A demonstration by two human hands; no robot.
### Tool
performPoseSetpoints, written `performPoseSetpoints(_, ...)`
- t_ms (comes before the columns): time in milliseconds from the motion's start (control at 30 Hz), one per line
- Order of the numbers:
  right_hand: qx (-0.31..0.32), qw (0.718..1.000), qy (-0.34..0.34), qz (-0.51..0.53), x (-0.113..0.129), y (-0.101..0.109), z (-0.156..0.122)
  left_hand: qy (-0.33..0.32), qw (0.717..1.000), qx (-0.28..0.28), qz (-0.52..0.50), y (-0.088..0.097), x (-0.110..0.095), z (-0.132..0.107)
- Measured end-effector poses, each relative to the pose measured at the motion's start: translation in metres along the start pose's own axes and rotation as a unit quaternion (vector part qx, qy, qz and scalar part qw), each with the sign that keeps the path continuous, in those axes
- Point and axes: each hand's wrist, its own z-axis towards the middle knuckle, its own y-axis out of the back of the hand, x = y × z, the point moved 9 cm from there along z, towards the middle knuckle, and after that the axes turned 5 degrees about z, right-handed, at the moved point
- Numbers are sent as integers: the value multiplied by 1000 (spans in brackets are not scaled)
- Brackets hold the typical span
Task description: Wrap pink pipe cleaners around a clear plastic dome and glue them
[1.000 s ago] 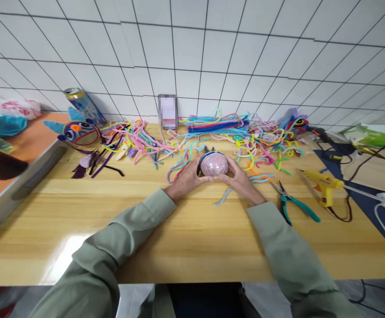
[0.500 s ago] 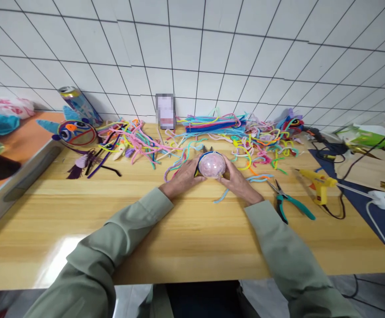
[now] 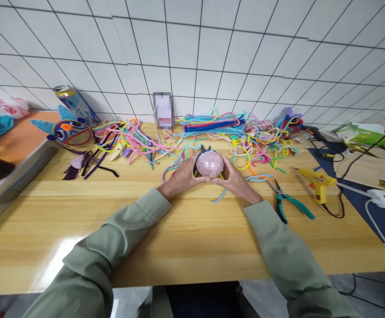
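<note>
Between my two hands is a clear, pinkish plastic ball point(image 3: 209, 164) with a dark blue band along its upper left edge. My left hand point(image 3: 186, 174) is closed on the ball's left side, and my right hand point(image 3: 234, 176) grips the right side. Both thumbs meet, or nearly meet, at the near side of the ball. Some yellow shows beneath it by the fingers; most of the underside is hidden. Dark tips of a tool point(image 3: 206, 148) poke out just behind the ball. A light blue pipe cleaner point(image 3: 219, 196) lies below my right hand.
Teal-handled pliers point(image 3: 290, 203) and a yellow glue gun point(image 3: 318, 182) lie to the right. Along the wall are a bundle of pipe cleaners point(image 3: 212, 125), loose pink ones point(image 3: 142, 142), a phone point(image 3: 163, 110), a can point(image 3: 75, 104) and a round owl-like craft point(image 3: 71, 132).
The ball has tilted slightly, its clear face turned more up toward me, and my thumbs have come closer together. The whole view has shifted a little.
</note>
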Motion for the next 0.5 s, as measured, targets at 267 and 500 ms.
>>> performPoseSetpoints(267, -17, 999, 6, 49, 3, -3, 0, 8, 1000, 0, -10, -1, 0, 0)
performPoseSetpoints(500, -43, 998, 17, 46, -9, -2, 3, -13, 1000, -10, -1, -3, 3, 1)
